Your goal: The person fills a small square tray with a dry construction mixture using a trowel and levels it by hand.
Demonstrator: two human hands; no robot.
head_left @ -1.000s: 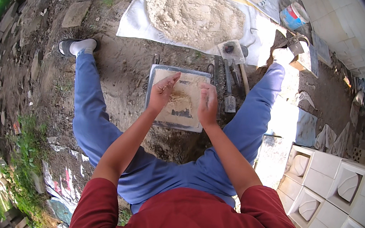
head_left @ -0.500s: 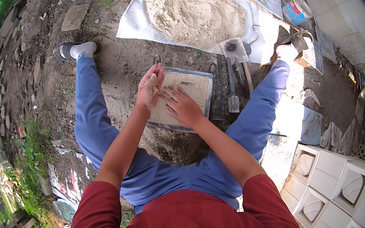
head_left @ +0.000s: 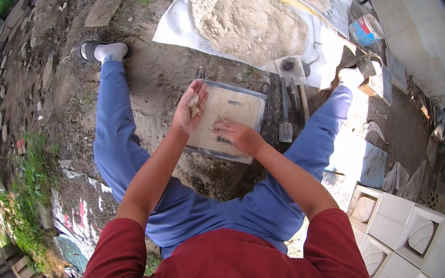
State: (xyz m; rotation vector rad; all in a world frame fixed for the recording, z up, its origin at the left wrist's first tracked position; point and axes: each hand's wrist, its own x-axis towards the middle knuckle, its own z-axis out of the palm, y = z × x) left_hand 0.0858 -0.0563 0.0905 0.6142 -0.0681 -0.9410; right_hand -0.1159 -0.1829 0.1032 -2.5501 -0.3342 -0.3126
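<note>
A shallow rectangular tray point(head_left: 260, 118) with a grey rim lies on the ground between my legs, its inside covered by pale sandy powder point(head_left: 243, 116). Cupped palm-up over the tray's left side, my left hand point(head_left: 185, 115) holds several small pale lumps point(head_left: 194, 105). My right hand point(head_left: 239, 135) lies palm down on the powder, fingers stretched toward the left and dusted pale. Dark patches show through the powder, one just beyond the right hand and one beside its fingers.
Beyond the tray, a heap of pale powder point(head_left: 250, 20) rests on a white sheet point(head_left: 172, 29). Long-handled tools point(head_left: 283, 110) lie right of the tray. A bucket point(head_left: 365, 31) stands at the far right. Cream hollow blocks point(head_left: 393, 222) are stacked at the near right.
My right hand has moved away from the left, rightward and nearer me, onto the powder. My left hand has turned more palm-up, showing the lumps. The view has shifted slightly.
</note>
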